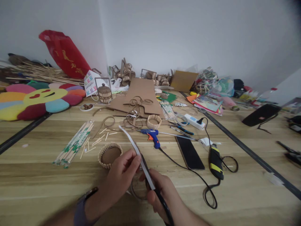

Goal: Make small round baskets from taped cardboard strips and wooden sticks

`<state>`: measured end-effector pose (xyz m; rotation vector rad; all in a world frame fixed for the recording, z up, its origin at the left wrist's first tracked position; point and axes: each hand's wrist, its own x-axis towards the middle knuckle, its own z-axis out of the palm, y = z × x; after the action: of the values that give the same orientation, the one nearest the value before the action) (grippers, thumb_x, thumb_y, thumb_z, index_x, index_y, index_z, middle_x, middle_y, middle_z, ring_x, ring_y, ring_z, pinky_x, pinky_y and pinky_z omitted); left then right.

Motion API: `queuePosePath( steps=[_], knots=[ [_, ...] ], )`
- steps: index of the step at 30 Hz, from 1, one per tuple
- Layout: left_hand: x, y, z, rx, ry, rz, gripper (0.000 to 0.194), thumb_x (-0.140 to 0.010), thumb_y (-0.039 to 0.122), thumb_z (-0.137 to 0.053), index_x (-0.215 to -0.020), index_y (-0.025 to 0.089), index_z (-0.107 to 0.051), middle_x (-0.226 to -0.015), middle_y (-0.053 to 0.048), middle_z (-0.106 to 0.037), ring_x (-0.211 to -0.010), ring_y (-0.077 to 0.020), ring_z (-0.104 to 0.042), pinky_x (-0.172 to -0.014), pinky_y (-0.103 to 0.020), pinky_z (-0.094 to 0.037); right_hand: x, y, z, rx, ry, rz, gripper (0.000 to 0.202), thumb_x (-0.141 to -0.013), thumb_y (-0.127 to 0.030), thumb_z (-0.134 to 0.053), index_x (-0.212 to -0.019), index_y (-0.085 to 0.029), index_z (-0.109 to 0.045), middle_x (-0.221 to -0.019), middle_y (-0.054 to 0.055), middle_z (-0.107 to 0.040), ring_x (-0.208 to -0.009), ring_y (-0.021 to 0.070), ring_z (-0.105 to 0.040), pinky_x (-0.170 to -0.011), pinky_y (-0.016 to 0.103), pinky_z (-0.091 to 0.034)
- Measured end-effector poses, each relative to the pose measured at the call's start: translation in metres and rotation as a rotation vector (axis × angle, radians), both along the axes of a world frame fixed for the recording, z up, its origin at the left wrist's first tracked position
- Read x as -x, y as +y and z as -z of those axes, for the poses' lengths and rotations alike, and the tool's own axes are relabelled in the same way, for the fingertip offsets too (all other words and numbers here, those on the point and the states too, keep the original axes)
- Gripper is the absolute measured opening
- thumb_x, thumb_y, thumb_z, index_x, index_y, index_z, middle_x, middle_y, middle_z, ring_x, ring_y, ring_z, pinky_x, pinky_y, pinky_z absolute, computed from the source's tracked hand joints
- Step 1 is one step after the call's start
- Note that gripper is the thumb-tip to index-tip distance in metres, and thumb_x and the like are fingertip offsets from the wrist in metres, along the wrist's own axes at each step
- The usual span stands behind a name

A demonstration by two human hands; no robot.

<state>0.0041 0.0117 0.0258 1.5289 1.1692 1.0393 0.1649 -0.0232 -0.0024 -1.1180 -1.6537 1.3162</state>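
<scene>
My left hand (125, 169) pinches a narrow pale strip (133, 141) between thumb and fingers; its free end points up and away. My right hand (162, 191) is closed round the black handle of a tool, which looks like scissors (162, 201), its blade partly hidden along the strip. A round stick-walled ring (110, 154) sits just beyond my left wrist, and a smaller one (154, 121) stands farther back. Beyond the hands lies a blue glue gun (152, 135). Curled cardboard strips (134, 108) lie near the middle. Under my hands is a partly hidden coil (138, 190).
Left are packets of sticks (74, 142) and a flower cushion (42, 97). Right are a phone (190, 152), a black-yellow tool (215, 161) with its cable, and a black speaker (261, 114). Cardboard (141, 91) and small stick-built models (124, 73) stand at the back.
</scene>
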Motion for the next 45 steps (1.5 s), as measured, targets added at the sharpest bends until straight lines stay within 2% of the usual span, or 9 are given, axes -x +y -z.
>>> queuePosePath(
  steps=[8,12,16,18,22,24,31,39,45],
  knots=[
    [0.0,0.0,0.003,0.018,-0.005,0.009,0.036,-0.092,0.047,-0.047,-0.066,0.022,-0.045,-0.06,0.005,-0.041,-0.057,-0.0138,-0.042,-0.053,-0.023,-0.036,0.001,-0.003,0.0,0.001,-0.047,0.05,0.074,-0.07,-0.09,-0.047,-0.085,-0.019,-0.058,-0.056,-0.004,-0.045,-0.048,0.0107,-0.042,-0.041,0.02,-0.032],
    [0.0,-0.001,0.004,0.027,-0.025,0.01,0.037,-0.092,0.049,-0.048,-0.066,0.022,-0.046,-0.06,0.005,-0.041,-0.057,-0.0137,-0.042,-0.052,-0.023,-0.036,0.003,-0.002,0.003,-0.005,-0.099,0.108,0.063,-0.067,-0.082,-0.063,-0.081,-0.02,-0.058,-0.059,-0.003,-0.05,-0.053,0.0124,-0.046,-0.043,0.02,-0.033],
    [0.0,-0.001,0.002,0.037,-0.031,0.018,0.038,-0.091,0.049,-0.048,-0.065,0.022,-0.045,-0.059,0.005,-0.041,-0.055,-0.0132,-0.04,-0.051,-0.023,-0.034,0.002,0.0,0.005,0.032,-0.127,0.075,0.057,-0.056,-0.065,-0.082,-0.083,-0.021,-0.059,-0.057,-0.006,-0.048,-0.052,0.0116,-0.042,-0.046,0.02,-0.035],
    [0.0,-0.002,-0.001,0.044,-0.041,0.037,0.038,-0.092,0.049,-0.047,-0.065,0.022,-0.044,-0.058,0.006,-0.041,-0.054,-0.0131,-0.04,-0.05,-0.023,-0.034,0.001,0.001,0.005,0.041,-0.134,0.038,0.05,-0.058,-0.052,-0.084,-0.089,-0.021,-0.061,-0.057,-0.008,-0.047,-0.05,0.0104,-0.038,-0.047,0.02,-0.036],
    [-0.002,-0.003,-0.005,0.035,-0.036,0.059,0.035,-0.091,0.045,-0.048,-0.064,0.023,-0.046,-0.058,0.004,-0.045,-0.055,-0.0141,-0.044,-0.052,-0.024,-0.036,0.002,0.0,0.003,0.014,-0.218,0.069,0.033,-0.064,-0.021,-0.072,-0.095,-0.022,-0.063,-0.062,-0.008,-0.052,-0.053,0.011,-0.042,-0.055,0.021,-0.041],
    [-0.003,-0.004,-0.005,0.036,-0.034,0.06,0.034,-0.09,0.043,-0.048,-0.064,0.023,-0.046,-0.058,0.004,-0.047,-0.055,-0.0144,-0.046,-0.051,-0.024,-0.036,0.004,0.0,0.001,0.004,-0.239,0.099,0.032,-0.063,-0.014,-0.065,-0.093,-0.022,-0.062,-0.067,-0.006,-0.057,-0.056,0.0116,-0.047,-0.057,0.021,-0.043],
    [-0.004,-0.006,-0.002,0.019,-0.024,0.071,0.034,-0.092,0.042,-0.048,-0.064,0.023,-0.047,-0.057,0.004,-0.05,-0.054,-0.0143,-0.048,-0.052,-0.024,-0.037,0.009,0.0,-0.008,0.004,-0.205,0.129,0.012,-0.069,-0.019,-0.054,-0.08,-0.023,-0.054,-0.058,-0.005,-0.052,-0.055,0.0128,-0.053,-0.052,0.02,-0.045],
    [-0.003,-0.006,-0.001,0.053,-0.039,0.082,0.035,-0.091,0.045,-0.049,-0.064,0.022,-0.047,-0.058,0.004,-0.048,-0.056,-0.0142,-0.046,-0.054,-0.025,-0.037,0.006,-0.001,0.004,-0.029,-0.208,0.116,0.007,-0.074,-0.025,-0.057,-0.08,-0.022,-0.056,-0.055,-0.005,-0.054,-0.053,0.0129,-0.054,-0.05,0.02,-0.045],
    [-0.002,0.0,0.0,0.139,-0.118,-0.058,0.038,-0.088,0.05,-0.05,-0.061,0.022,-0.047,-0.058,0.004,-0.046,-0.056,-0.0147,-0.044,-0.054,-0.025,-0.038,0.007,-0.002,0.003,-0.097,-0.243,0.118,0.008,-0.073,-0.021,-0.055,-0.08,-0.021,-0.06,-0.059,-0.004,-0.059,-0.051,0.0115,-0.055,-0.051,0.019,-0.044]
  ],
)
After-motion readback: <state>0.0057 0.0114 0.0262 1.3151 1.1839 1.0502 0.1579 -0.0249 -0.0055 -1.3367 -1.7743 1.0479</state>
